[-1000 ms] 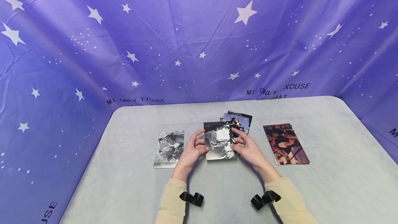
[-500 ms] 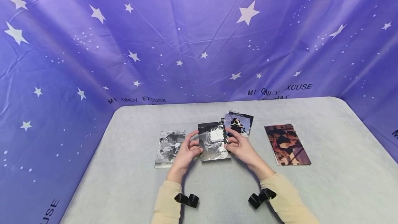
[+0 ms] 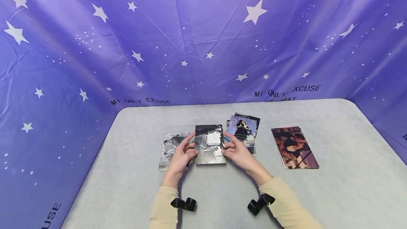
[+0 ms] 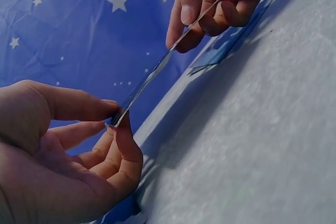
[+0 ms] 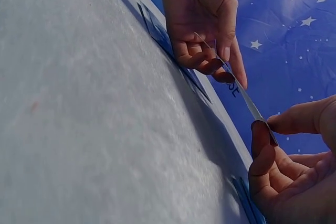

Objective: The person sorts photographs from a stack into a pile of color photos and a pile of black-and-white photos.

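Observation:
A glossy black-and-white photo print is held up off the table between both hands. My left hand pinches its left edge, and my right hand pinches the right edge. Seen edge-on in the left wrist view, the photo spans from the left hand to the right, raised above the surface. Under the left hand lies a grey photo pile, partly covered by the fingers. Right of the held photo, a loose pile topped by a blue photo lies on the table.
A neat stack of reddish-brown photos lies farther right on the grey table. A purple star-printed cloth hangs behind the table. Black camera mounts sit on both wrists.
Both hands have moved left together with the held photo, from partly over the blue-topped pile toward the grey pile. More of the blue-topped pile shows. The photos on the table stay put.

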Demonstrator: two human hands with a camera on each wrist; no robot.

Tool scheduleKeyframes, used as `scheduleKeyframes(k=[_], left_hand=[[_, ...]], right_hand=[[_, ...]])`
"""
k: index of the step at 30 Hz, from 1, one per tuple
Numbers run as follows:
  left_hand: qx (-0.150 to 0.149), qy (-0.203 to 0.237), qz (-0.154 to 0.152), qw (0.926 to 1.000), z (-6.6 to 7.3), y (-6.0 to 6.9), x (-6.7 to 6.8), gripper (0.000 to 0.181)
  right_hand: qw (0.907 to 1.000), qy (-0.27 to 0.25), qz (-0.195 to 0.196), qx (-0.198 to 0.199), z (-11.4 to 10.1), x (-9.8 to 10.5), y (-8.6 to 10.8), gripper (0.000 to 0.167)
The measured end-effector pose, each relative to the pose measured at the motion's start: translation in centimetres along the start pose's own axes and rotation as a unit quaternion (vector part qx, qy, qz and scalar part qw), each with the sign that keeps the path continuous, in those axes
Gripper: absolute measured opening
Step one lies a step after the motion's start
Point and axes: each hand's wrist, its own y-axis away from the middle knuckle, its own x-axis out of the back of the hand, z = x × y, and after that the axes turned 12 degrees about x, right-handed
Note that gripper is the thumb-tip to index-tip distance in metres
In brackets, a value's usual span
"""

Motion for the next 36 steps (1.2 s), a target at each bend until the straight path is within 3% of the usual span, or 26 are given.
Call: scheduleKeyframes(k=[20, 36], left_hand=[[0.000, -0.023, 0.027, 0.9993, 0.4, 1.4, 3.3, 0.069], [0.005, -0.058, 0.026, 0.9980, 0.8, 2.2, 6.7, 0.070]], right_hand=[[0.9997, -0.016, -0.016, 0.004, 0.0, -3.4, -0.6, 0.073], [0.9993, -0.025, -0.027, 0.001, 0.4, -6.7, -1.1, 0.073]])
